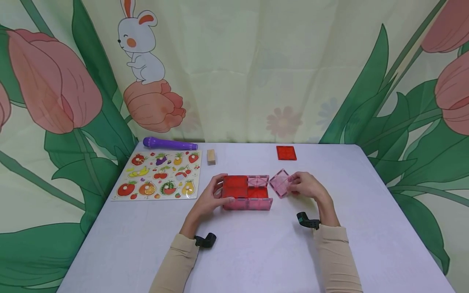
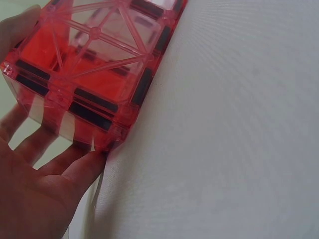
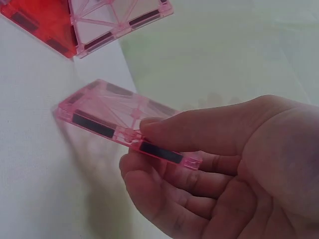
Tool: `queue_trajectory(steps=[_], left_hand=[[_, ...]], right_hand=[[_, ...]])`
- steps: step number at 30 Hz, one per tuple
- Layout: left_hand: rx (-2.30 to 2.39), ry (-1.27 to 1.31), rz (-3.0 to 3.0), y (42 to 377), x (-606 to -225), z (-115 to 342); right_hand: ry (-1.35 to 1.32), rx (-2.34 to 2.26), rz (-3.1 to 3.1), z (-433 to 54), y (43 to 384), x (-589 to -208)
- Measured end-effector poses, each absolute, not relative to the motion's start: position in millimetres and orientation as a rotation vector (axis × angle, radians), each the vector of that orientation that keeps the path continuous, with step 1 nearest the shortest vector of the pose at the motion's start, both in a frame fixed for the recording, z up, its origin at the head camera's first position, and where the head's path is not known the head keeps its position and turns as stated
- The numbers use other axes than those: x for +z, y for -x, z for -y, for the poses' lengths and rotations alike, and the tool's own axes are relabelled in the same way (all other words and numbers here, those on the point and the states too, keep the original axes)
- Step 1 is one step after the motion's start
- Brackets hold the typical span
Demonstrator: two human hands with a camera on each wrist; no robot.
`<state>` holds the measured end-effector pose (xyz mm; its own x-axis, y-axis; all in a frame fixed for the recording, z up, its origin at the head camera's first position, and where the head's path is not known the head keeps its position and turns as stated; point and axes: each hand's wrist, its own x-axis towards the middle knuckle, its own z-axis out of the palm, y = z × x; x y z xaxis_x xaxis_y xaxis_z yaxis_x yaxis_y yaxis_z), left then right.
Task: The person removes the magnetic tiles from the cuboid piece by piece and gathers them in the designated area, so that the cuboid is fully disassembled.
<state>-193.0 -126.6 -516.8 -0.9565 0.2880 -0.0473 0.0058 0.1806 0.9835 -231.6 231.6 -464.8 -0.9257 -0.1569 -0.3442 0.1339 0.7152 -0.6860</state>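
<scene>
A box built of red and pink see-through magnetic tiles sits on the table. At its left end my left hand grips it, thumb on the near side and fingers round the end and far side; the left wrist view shows this hand close against the tile box. My right hand pinches a pale pink square magnetic tile by one edge, just off the box's right end. In the right wrist view the pink tile lies between thumb and fingers, apart from the box.
A single red magnetic tile lies farther back on the white table. To the left are a fruit picture board, a purple toy microphone and a small wooden block. A printed curtain hangs behind.
</scene>
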Motion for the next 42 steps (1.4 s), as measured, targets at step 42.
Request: queue_trajectory(steps=[42], left_hand=[[1.858, -0.296, -2.245, 191.6, -516.1, 125.1]], right_hand=[[-0.481, -1.319, -2.754, -279.7, 246.1, -479.0]])
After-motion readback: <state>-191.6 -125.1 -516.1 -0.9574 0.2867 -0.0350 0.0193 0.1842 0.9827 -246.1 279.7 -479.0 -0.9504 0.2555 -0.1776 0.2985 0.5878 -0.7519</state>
